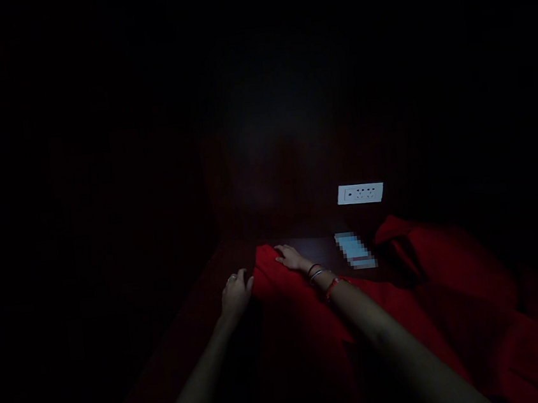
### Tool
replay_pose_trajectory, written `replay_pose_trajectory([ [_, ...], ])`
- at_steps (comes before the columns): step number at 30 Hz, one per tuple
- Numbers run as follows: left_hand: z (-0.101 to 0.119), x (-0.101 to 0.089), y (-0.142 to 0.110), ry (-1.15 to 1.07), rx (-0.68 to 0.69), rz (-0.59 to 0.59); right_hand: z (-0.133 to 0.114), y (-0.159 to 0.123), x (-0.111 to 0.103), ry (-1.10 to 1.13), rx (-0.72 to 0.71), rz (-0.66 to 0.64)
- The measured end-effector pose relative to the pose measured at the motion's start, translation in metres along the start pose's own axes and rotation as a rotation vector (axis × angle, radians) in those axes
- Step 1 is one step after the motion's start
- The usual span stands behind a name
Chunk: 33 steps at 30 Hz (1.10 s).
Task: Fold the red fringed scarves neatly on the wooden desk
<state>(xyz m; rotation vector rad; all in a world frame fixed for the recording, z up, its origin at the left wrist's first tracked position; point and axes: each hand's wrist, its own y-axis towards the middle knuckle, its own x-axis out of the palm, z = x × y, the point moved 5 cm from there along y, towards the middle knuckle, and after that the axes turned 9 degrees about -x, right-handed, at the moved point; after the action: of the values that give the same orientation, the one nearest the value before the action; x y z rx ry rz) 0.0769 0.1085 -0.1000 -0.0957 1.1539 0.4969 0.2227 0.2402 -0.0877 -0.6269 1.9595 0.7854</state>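
A red cloth (pixel 299 307) is spread over a dark surface, its far corner reaching up between my hands. My right hand (pixel 290 257), with bracelets on the wrist, rests on the cloth's far edge with its fingers stretched out and slightly apart. Just left of the same corner is my left hand (pixel 237 294), wearing a ring. Its thumb is apart from the fingers and close to the cloth's left edge; I see nothing held in it. Dim light makes it hard to tell whether the left thumb touches the cloth.
A white wall socket panel (pixel 360 193) is set in the dark upright surface behind. Below it lies a pixelated pale rectangular object (pixel 355 250). More red fabric (pixel 462 258) is bunched in folds at the right. Surroundings are nearly black.
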Motion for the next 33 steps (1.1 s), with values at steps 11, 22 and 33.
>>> replay_pose_trajectory([
  [11, 0.007, 0.010, -0.010, 0.112, -0.101, -0.174, 0.028, -0.032, -0.015, -0.114, 0.188, 0.035],
  [22, 0.003, 0.005, -0.008, 0.069, -0.173, -0.114, -0.016, 0.062, 0.010, 0.082, 0.082, 0.075],
  [33, 0.013, 0.005, -0.013, 0.348, -0.124, 0.053, -0.032, 0.085, 0.038, -0.024, -0.194, 0.085],
])
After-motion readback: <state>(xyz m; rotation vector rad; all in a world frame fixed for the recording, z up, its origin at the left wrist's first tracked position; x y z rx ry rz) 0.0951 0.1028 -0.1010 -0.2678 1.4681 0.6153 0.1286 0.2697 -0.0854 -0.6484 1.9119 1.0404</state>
